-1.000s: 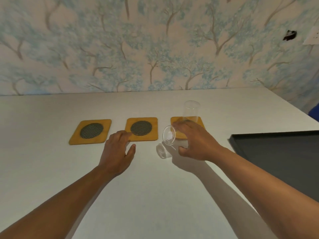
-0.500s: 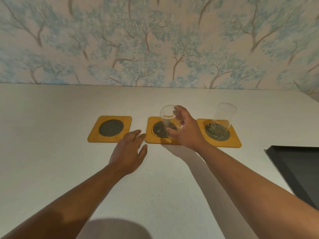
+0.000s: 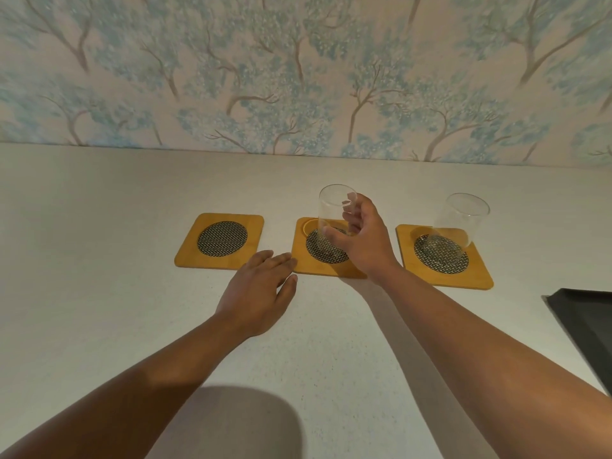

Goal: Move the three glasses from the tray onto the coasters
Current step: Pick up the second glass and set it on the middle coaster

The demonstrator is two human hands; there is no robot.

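In the head view, the right hand (image 3: 362,241) has turned the glass (image 3: 332,220) from the sideways tilt of a second ago to upright, long axis vertical and mouth up, over the middle coaster (image 3: 328,248), fingers and thumb wrapped round its lower wall. Whether its base has touched down I cannot tell. The left hand (image 3: 261,289) lies flat, fingers loosely together, steadying that coaster's edge. A second glass (image 3: 455,226) already stands on the right coaster (image 3: 443,256); the left coaster (image 3: 220,240) is bare, so one glass remains. The tray (image 3: 583,323) shows only a corner.
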